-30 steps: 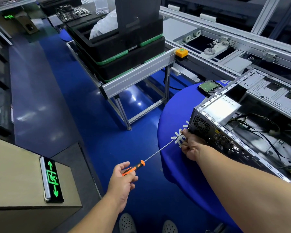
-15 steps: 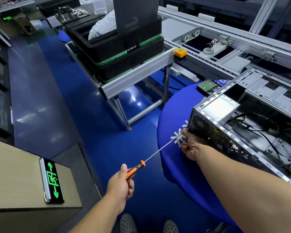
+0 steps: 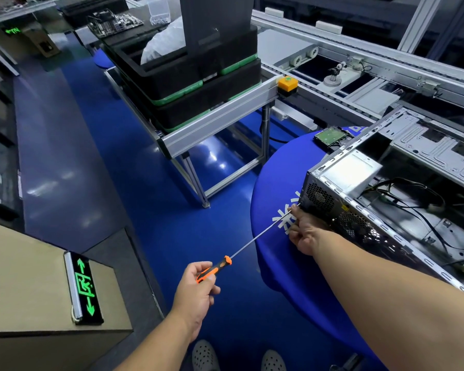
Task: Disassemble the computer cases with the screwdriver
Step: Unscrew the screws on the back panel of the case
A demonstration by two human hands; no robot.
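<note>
Orange and black, the handle of the screwdriver [image 3: 214, 269] is sitting in the left hand [image 3: 196, 286], whose fingers are curling round it low in the middle of the frame. Its long thin shaft is running up and to the right, ending at the near corner of the computer case [image 3: 386, 207], which is lying open-sided at the right of the frame on a round table with a blue cloth [image 3: 273, 188]. The right hand [image 3: 304, 231] is sitting just at that corner, its fingers pinching the shaft near the tip; whether they are also touching a screw is too small to tell. So the tool's long axis is pointing straight into the case's perforated rear panel, and the right hand is much the nearer to the work. My reading is that the coming move is a turn of the handle about this axis, with the right hand steadying the tip. Open blue floor is lying under the handle, leaving room for the left wrist; the tan counter at lower left and the conveyor frame at upper centre are standing well apart.
</note>
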